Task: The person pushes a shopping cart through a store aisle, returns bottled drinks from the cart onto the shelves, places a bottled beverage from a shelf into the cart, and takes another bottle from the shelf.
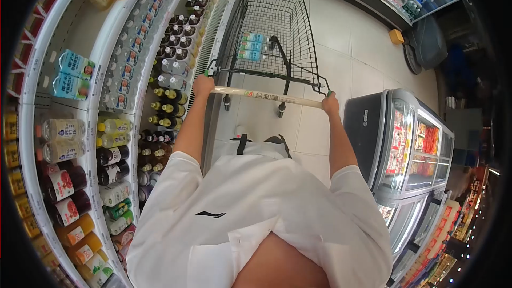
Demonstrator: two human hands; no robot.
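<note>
Both of my hands hold the pale handle bar (266, 96) of a shopping cart. My left hand (203, 86) is wrapped round its left end, close to the shelves. Round the right end is my right hand (330, 103), its fingers closed. The black wire basket (298, 26) with green corner pieces extends ahead of the bar. Inside the basket, toward its left side, lie several bottles with light blue labels (250, 46). Below the handle, cart wheels (281, 109) show on the tiled floor.
Refrigerated shelves (95, 82) with rows of bottles run along the left. Blue-labelled packs (73, 74) stand on one shelf. A glass-topped freezer (368, 122) is at the right. Ahead are a curved drinks case (368, 8) and a small yellow box (396, 37) on the floor.
</note>
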